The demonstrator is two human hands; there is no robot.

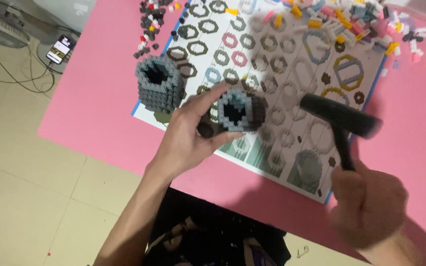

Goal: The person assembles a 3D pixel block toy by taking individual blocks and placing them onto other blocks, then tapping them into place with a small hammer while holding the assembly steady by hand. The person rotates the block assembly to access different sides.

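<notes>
left hand (189, 133) pinches a small grey brick ring (237, 111) with a pale blue inner rim, thumb on its upper edge, fingers curled beneath, holding it just above the printed instruction sheet (292, 93) near the desk's (94, 98) front edge. right hand (368, 204) is closed in a fist round the handle of a small black mallet (341, 120); its head hangs over the sheet, right of the ring and apart from it, blurred. a taller grey hexagonal brick tower (159, 81) with a blue-lined hollow stands on the sheet's left corner, near the held ring but not touching. loose bricks, white, yellow, pink and grey (366, 24), lie scattered along the desk's far edge; a cluster of dark and red bricks (149, 29) sits toward the far left. a phone (60, 48) lies on the floor off the left edge. judgement: to seat the layers well, the ring wants flat support on the desk rather than in the air, fingers clear of the struck face, and light square taps worked round the rim so no side lifts.
</notes>
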